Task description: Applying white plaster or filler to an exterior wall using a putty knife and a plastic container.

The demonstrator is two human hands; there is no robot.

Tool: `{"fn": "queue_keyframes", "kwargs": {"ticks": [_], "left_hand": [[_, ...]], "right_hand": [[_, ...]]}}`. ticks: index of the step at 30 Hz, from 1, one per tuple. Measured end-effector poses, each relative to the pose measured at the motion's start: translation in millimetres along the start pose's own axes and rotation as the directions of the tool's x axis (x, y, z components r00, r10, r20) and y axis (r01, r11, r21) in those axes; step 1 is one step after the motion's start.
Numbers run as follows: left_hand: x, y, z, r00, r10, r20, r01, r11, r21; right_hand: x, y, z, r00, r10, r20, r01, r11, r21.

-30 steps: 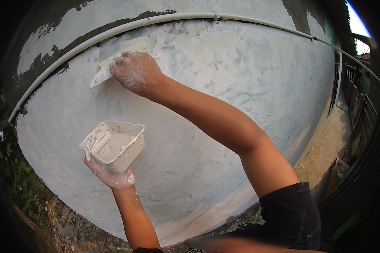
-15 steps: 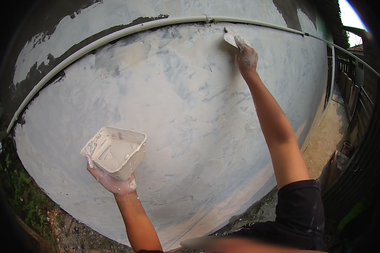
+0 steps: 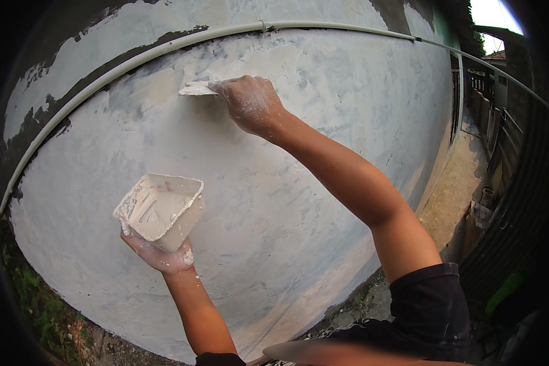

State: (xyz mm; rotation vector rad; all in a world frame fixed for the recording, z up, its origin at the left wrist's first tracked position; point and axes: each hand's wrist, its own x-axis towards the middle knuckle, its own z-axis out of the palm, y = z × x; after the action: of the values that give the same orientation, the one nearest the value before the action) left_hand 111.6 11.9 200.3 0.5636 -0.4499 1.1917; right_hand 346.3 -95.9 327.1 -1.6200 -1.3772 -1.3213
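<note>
My left hand point(image 3: 158, 253) grips a white square plastic tub point(image 3: 186, 222) from beneath and holds it tilted in front of the wall. Wet pale filler paste point(image 3: 161, 207) lies in the tub and crusts its rim. My right hand point(image 3: 253, 104), smeared with white paste, is closed on a putty knife point(image 3: 198, 89), its handle hidden in my fist. The blade is coated in paste and is up against the upper part of the plastered wall point(image 3: 256, 226), a little below the pipe. White smears and grey patches mottle the wall.
A pale pipe point(image 3: 183, 41) runs across the upper wall, with bare dark cement point(image 3: 61, 91) showing above and below it. To the right are a concrete path point(image 3: 451, 195) and a dark corrugated sheet point(image 3: 512, 232). Green plants point(image 3: 36, 299) grow at the lower left.
My right hand has swept the putty knife leftward and slightly down across the wall. The left hand still holds the tub in nearly the same place. The view has shifted slightly.
</note>
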Motion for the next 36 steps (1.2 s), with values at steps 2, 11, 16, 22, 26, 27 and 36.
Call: {"fn": "queue_keyframes", "kwargs": {"ticks": [2,11,16,22,26,27,36], "left_hand": [[-9.7,-1.9,8.1,0.998,0.015,-0.053,-0.012,0.998,0.06],[-7.2,17.1,1.2,0.993,0.095,-0.074,-0.087,0.991,0.101],[-0.7,7.0,-12.4,0.989,0.136,-0.054,-0.13,0.986,0.103],[-5.1,11.5,-4.6,0.997,0.078,-0.03,-0.075,0.993,0.096],[-13.6,17.1,5.9,0.978,0.129,-0.165,-0.095,0.976,0.198],[-15.7,20.7,4.8,0.977,0.13,-0.168,-0.093,0.972,0.214],[-7.9,52.4,-33.5,0.97,0.171,-0.172,-0.123,0.957,0.262]], "right_hand": [[-7.1,33.5,-14.1,0.98,0.141,-0.143,-0.148,0.988,-0.034],[-15.4,43.7,45.8,0.921,-0.095,-0.377,0.077,0.995,-0.063],[-4.5,26.7,-7.9,0.995,0.094,0.011,-0.095,0.992,0.082],[-23.6,143.6,-12.3,0.83,0.446,-0.335,-0.494,0.867,-0.07],[-7.5,120.0,-2.5,0.741,0.559,-0.372,-0.632,0.768,-0.105],[0.6,97.2,-1.9,0.744,0.562,-0.362,-0.63,0.77,-0.099],[30.0,-124.0,28.2,0.999,0.024,-0.036,-0.02,0.995,0.1]]}}
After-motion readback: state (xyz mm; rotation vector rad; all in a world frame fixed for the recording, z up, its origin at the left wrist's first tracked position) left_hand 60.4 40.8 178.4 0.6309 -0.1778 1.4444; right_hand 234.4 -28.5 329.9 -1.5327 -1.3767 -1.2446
